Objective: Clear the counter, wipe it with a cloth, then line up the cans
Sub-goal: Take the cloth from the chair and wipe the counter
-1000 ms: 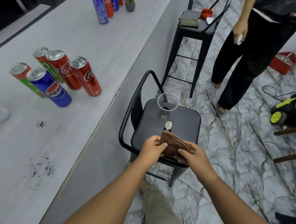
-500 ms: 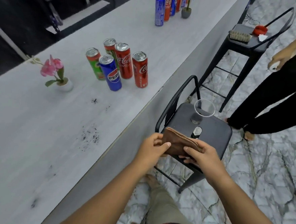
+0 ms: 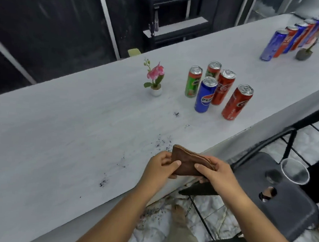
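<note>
Beneath the cloth (image 3: 187,165), left hand (image 3: 160,170) and right hand (image 3: 220,175) fingers hide.

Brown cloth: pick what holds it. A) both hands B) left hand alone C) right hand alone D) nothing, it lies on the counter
A: the left hand and the right hand each grip one end of the folded brown cloth.

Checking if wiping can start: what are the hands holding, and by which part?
A folded brown cloth. The left hand grips its left end and the right hand grips its right end.
</note>
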A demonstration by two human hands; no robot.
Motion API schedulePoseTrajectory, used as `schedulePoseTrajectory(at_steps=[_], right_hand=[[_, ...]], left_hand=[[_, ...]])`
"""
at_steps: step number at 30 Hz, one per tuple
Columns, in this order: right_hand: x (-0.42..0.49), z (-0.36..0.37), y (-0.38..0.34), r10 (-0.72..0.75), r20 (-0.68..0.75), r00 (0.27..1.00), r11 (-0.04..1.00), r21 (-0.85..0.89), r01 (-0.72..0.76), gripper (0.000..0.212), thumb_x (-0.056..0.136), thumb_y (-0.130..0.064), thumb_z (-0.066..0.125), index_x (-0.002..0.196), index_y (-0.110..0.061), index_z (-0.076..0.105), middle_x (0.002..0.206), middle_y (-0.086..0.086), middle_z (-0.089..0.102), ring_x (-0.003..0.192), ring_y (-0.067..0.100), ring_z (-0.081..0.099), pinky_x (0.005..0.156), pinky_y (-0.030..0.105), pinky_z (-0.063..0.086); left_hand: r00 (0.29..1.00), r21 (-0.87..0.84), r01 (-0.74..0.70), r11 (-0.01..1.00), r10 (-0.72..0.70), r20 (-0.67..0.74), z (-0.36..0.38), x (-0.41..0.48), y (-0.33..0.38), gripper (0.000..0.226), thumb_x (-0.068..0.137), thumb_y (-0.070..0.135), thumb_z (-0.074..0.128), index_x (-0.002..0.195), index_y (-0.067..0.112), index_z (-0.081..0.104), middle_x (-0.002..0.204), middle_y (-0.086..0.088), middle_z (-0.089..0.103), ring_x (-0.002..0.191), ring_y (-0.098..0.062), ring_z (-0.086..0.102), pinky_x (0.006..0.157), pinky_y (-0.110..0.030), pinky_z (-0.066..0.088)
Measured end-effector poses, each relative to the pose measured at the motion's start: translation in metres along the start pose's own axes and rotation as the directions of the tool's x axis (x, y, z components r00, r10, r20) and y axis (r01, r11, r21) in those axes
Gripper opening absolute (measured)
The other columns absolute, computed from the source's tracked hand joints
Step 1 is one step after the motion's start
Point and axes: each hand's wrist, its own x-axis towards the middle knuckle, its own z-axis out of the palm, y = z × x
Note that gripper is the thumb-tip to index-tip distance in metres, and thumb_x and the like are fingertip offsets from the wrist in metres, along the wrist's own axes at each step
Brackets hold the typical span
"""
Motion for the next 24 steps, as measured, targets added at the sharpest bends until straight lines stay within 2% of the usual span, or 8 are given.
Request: schedulePoseTrajectory(at_steps=[4,8,12,15,18,20,22,24], right_hand=[[0.032,0.036,-0.027,-0.039,0.130,0.991,0.996,-0.074,0.049,0.028,0.097,-0.022,0.078,0.115,-0.043,0.080,0.112,-0.008,0.082,0.101,0.013,0.078,0.067,0.028,0.061],[0.070,0.074,-0.051,-0.093,0.205,0.974,0.976,-0.174,0.129,0.028,0.093,-0.021,0.080,0.109,-0.044,0.082,0.105,-0.013,0.083,0.097,0.006,0.078,0.067,0.020,0.059],[0.118,0.113,-0.075,-0.122,0.286,0.950,0.952,-0.236,0.194,0.021,0.091,-0.023,0.081,0.106,-0.038,0.083,0.103,-0.017,0.082,0.096,0.001,0.076,0.074,0.014,0.056],[0.158,0.145,-0.092,-0.130,0.329,0.935,0.912,-0.330,0.243,0.020,0.091,-0.023,0.081,0.108,-0.033,0.082,0.100,-0.015,0.081,0.095,0.003,0.075,0.080,0.020,0.058],[0.190,0.177,-0.108,-0.148,0.376,0.915,0.842,-0.437,0.316,0.022,0.091,-0.023,0.080,0.113,-0.026,0.081,0.103,-0.011,0.079,0.096,0.007,0.073,0.086,0.028,0.059],[0.204,0.197,-0.113,-0.142,0.426,0.893,0.793,-0.491,0.361,0.020,0.092,-0.023,0.079,0.111,-0.026,0.080,0.102,-0.010,0.078,0.095,0.009,0.072,0.081,0.028,0.058],[0.213,0.211,-0.111,-0.118,0.490,0.864,0.696,-0.580,0.424,0.017,0.092,-0.026,0.077,0.110,-0.029,0.078,0.103,-0.009,0.075,0.096,0.013,0.071,0.077,0.028,0.055],[0.217,0.221,-0.106,-0.125,0.523,0.843,0.580,-0.651,0.490,0.023,0.093,-0.029,0.076,0.116,-0.029,0.075,0.109,-0.005,0.071,0.106,0.018,0.067,0.084,0.031,0.054]], left_hand=[[0.989,-0.019,-0.010,1.000,0.007,-0.150,-0.040,0.000,0.012,0.014,0.102,0.015,0.074,0.116,0.014,0.072,0.110,-0.009,0.078,0.092,-0.022,0.080,0.077,-0.044,0.068],[0.958,0.018,-0.013,1.000,0.018,-0.287,-0.082,0.011,0.022,0.013,0.100,0.019,0.076,0.113,0.017,0.074,0.107,-0.008,0.076,0.093,-0.022,0.078,0.077,-0.050,0.068],[0.917,0.075,-0.025,0.997,0.053,-0.397,-0.125,0.036,0.034,0.008,0.099,0.026,0.078,0.105,0.026,0.074,0.103,-0.001,0.076,0.081,-0.012,0.077,0.064,-0.031,0.065],[0.881,0.123,0.002,0.992,0.056,-0.470,-0.158,0.059,0.044,0.008,0.096,0.032,0.079,0.102,0.028,0.074,0.101,0.001,0.077,0.085,-0.018,0.076,0.070,-0.037,0.065],[0.845,0.156,0.007,0.988,0.078,-0.529,-0.188,0.077,0.050,0.009,0.094,0.031,0.081,0.098,0.024,0.075,0.095,0.003,0.079,0.087,-0.018,0.076,0.074,-0.036,0.058],[0.824,0.178,0.027,0.984,0.079,-0.561,-0.205,0.082,0.049,0.010,0.093,0.030,0.081,0.098,0.023,0.075,0.093,0.004,0.079,0.089,-0.017,0.076,0.080,-0.035,0.058],[0.807,0.225,0.072,0.972,0.075,-0.586,-0.221,0.078,0.042,0.012,0.094,0.034,0.080,0.102,0.027,0.074,0.097,0.008,0.077,0.092,-0.010,0.073,0.080,-0.032,0.058],[0.786,0.244,0.084,0.966,0.087,-0.613,-0.236,0.068,0.029,0.015,0.095,0.036,0.079,0.108,0.032,0.075,0.102,0.014,0.075,0.094,0.000,0.070,0.078,-0.024,0.053]])
